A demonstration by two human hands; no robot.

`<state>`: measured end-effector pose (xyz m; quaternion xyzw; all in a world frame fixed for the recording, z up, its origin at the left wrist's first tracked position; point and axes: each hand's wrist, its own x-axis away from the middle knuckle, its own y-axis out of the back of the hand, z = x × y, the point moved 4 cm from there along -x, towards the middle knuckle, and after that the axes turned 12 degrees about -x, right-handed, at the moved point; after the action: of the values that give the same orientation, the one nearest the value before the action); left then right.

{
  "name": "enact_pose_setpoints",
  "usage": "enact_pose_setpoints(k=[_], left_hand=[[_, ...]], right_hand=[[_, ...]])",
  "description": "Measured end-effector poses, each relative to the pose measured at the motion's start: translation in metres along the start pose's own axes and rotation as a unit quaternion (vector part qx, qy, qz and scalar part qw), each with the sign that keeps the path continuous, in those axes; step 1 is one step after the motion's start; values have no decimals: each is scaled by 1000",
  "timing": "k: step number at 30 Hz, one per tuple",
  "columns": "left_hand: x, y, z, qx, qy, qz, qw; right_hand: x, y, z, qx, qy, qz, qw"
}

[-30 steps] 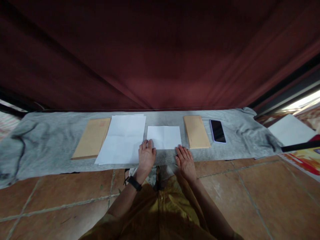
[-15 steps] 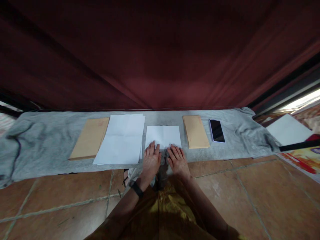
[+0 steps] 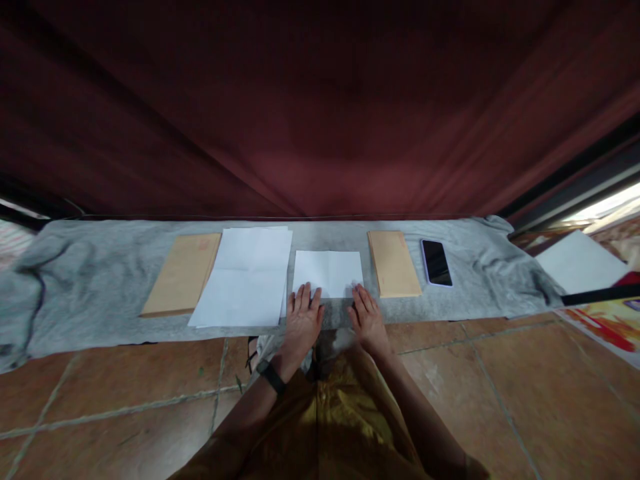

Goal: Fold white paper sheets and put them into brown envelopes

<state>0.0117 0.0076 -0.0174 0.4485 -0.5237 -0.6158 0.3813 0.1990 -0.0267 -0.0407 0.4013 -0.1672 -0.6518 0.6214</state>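
A folded sheet of white paper (image 3: 328, 272) lies in front of me on a grey cloth, with a crease down its middle. My left hand (image 3: 303, 320) rests flat with its fingers on the sheet's lower left corner. At the lower right corner, the fingertips of my right hand (image 3: 369, 319) touch the near edge, the fingers stretched out. Left of the sheet is a stack of larger white paper (image 3: 243, 277), creased across. Both hands are open and hold nothing.
Brown envelopes (image 3: 183, 273) lie at the far left, and a narrower brown envelope stack (image 3: 395, 264) is on the right. Beyond it is a phone (image 3: 437, 263). The grey cloth (image 3: 480, 267) covers a narrow surface before a dark red curtain (image 3: 320, 133). Tiled floor (image 3: 150, 387) shows below.
My right hand has slid rightward along the folded paper's near edge to its right corner. My left hand stays on the left corner. The view has shifted slightly.
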Motion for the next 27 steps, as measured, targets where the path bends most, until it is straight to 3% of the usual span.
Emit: enact_pose_setpoints(k=[8, 16, 22, 27], left_hand=[[1, -1, 2, 5, -8, 12, 1000], [1, -1, 4, 16, -13, 13, 1000], [1, -4, 6, 41, -10, -2, 999], [1, -2, 12, 50, 22, -24, 998]], right_hand=[[5, 13, -20, -145, -93, -72, 982], [11, 27, -36, -206, -141, -107, 962], [11, 30, -35, -180, -129, -75, 972], [5, 20, -13, -125, -66, -43, 989]])
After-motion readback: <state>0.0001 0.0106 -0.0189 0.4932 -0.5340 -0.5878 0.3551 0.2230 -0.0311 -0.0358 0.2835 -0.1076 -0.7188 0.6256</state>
